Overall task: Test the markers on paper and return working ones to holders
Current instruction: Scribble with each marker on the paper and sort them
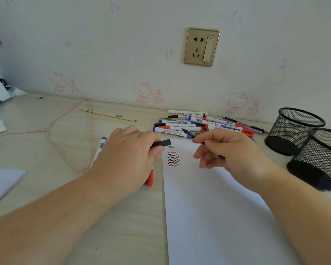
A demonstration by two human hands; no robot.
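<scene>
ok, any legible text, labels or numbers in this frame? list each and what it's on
"WHITEBOARD": upside down on a blue-capped marker in the pile by the wall; the word after it is blurred.
Print on the other pile markers: too small to read.
Barcode labels on a pile marker and the lone blue-capped marker: digits unreadable.
Switch on the wall socket: tiny mark, illegible.
Paper: only squiggles.

Uncapped black marker (191, 134) tilted above white paper (208, 197) bearing squiggles; capped markers (199, 124) piled beyond; two mesh holders (294, 131) right.
</scene>
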